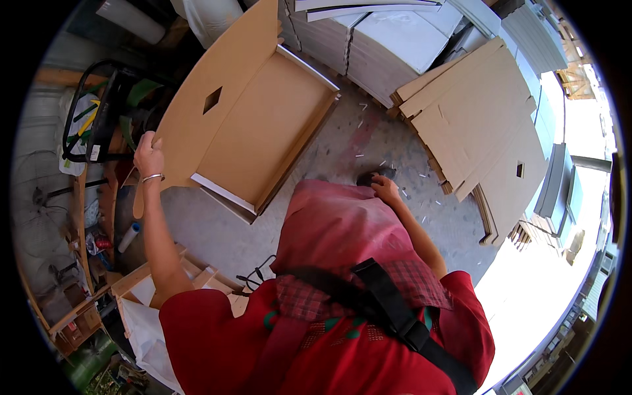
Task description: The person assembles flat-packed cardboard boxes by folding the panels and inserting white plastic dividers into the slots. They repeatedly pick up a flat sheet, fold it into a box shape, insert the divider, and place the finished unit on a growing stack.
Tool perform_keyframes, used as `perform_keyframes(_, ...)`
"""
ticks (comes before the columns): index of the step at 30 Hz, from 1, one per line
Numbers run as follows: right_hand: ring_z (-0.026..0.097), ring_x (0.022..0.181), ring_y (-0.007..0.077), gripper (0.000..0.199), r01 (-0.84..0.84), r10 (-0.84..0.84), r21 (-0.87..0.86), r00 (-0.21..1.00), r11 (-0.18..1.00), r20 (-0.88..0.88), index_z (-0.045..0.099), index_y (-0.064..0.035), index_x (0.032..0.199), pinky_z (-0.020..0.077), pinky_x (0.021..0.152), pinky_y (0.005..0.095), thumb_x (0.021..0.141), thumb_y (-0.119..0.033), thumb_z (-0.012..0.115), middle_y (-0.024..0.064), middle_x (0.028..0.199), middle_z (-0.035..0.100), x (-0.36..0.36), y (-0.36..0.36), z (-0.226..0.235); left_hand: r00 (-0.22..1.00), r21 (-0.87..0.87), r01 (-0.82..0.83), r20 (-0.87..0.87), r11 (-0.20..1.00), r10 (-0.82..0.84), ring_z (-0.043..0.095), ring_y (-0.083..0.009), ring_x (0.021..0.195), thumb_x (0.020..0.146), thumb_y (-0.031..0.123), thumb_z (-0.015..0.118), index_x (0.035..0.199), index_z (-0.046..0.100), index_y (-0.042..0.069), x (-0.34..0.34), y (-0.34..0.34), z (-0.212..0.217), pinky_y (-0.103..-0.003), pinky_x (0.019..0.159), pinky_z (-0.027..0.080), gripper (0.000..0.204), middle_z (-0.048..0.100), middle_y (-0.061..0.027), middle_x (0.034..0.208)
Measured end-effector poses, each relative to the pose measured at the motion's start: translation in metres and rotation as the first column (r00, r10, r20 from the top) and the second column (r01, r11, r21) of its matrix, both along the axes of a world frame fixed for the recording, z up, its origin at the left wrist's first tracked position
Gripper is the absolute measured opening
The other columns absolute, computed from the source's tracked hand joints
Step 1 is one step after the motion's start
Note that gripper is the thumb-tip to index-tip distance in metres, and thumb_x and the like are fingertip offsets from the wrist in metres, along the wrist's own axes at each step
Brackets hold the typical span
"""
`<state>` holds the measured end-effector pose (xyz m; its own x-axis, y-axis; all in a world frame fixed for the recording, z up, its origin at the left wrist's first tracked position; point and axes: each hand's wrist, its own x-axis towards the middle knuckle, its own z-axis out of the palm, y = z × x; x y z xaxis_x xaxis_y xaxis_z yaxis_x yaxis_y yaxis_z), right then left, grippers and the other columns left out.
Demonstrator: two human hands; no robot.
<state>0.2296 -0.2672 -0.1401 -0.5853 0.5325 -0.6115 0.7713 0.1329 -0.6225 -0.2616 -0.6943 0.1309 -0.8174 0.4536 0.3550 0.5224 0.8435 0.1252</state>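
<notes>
My left hand, with a bracelet at its wrist, is closed on the near left edge of the raised lid of a large cardboard box. The box is shallow and open, brown inside with white edges on its tray. A dark cut-out shows in the lid. At the right side of my red apron, my right hand is held low with its fingers curled in. Whether anything is in them is hidden. A dark shoe shows just beyond that hand.
Flat cardboard sheets are stacked at the right. Behind them stand wrapped pale stacks. A black metal frame and cluttered shelving are close on the left. A wooden crate sits near my left elbow. White scraps litter the concrete floor.
</notes>
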Motion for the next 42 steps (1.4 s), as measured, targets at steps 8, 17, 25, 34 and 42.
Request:
perform_keyframes(8, 0.072, 0.069, 0.0189, 0.038, 0.062, -0.063, 0.035, 0.998, 0.997, 0.025, 0.069, -0.0095, 0.115, 0.0560, 0.073, 0.0337, 0.082, -0.028, 0.068, 0.0111, 0.090, 0.074, 0.021, 0.011, 0.003, 0.989, -0.358, -0.088, 0.082, 0.929, 0.126, 0.062, -0.0395, 0.098, 0.090, 0.010, 0.056, 0.109, 0.056, 0.012, -0.032, 0.024, -0.097, -0.049, 0.075, 0.053, 0.019, 0.061, -0.0115, 0.110)
perform_keyframes(17, 0.072, 0.068, 0.0189, 0.040, 0.138, -0.141, 0.049, 0.988, 0.989, 0.068, 0.068, -0.0080, 0.118, 0.0565, 0.070, 0.0330, 0.084, -0.029, 0.066, 0.0125, 0.089, 0.073, 0.052, 0.030, -0.007, 0.997, -0.466, -0.052, 0.019, 0.883, 0.068, 0.064, -0.0371, 0.093, 0.092, 0.012, 0.050, 0.101, 0.058, 0.014, -0.052, 0.029, -0.097, -0.049, 0.072, 0.055, 0.012, 0.061, -0.0104, 0.104)
perform_keyframes(25, 0.070, 0.089, 0.0287, 0.038, 0.158, -0.159, 0.023, 0.984, 0.987, 0.084, 0.071, -0.0107, 0.113, 0.0541, 0.082, 0.0379, 0.082, -0.031, 0.065, 0.0159, 0.099, 0.072, 0.065, 0.059, -0.010, 0.937, -0.613, -0.304, -0.055, 0.730, 0.344, 0.061, -0.0381, 0.105, 0.094, 0.019, 0.053, 0.113, 0.055, 0.008, -0.057, 0.043, -0.110, -0.049, 0.080, 0.053, 0.022, 0.057, -0.0165, 0.117)
perform_keyframes(34, 0.067, 0.067, 0.0173, 0.039, 0.632, -0.648, 0.277, 0.761, 0.724, -0.042, 0.067, -0.0084, 0.120, 0.0533, 0.065, 0.0327, 0.084, -0.023, 0.064, 0.0091, 0.082, 0.071, 0.157, 0.130, -0.028, 0.971, -0.353, 0.139, -0.134, 0.925, -0.197, 0.044, -0.0407, 0.128, 0.087, 0.026, 0.065, 0.141, 0.043, 0.004, 0.003, 0.283, -0.144, -0.052, 0.104, 0.035, 0.062, 0.043, -0.0225, 0.141)
perform_keyframes(42, 0.065, 0.103, 0.0289, 0.050, 0.749, -0.894, 0.542, 0.448, 0.380, 0.008, 0.063, -0.0065, 0.127, 0.0492, 0.092, 0.0390, 0.082, -0.028, 0.064, 0.0166, 0.110, 0.068, 0.227, 0.218, -0.015, 0.322, 0.299, 0.786, 0.550, 0.541, -0.771, 0.045, -0.0407, 0.127, 0.087, 0.026, 0.066, 0.134, 0.050, 0.000, 0.253, 0.633, -0.218, -0.047, 0.106, 0.038, 0.056, 0.047, -0.0235, 0.137)
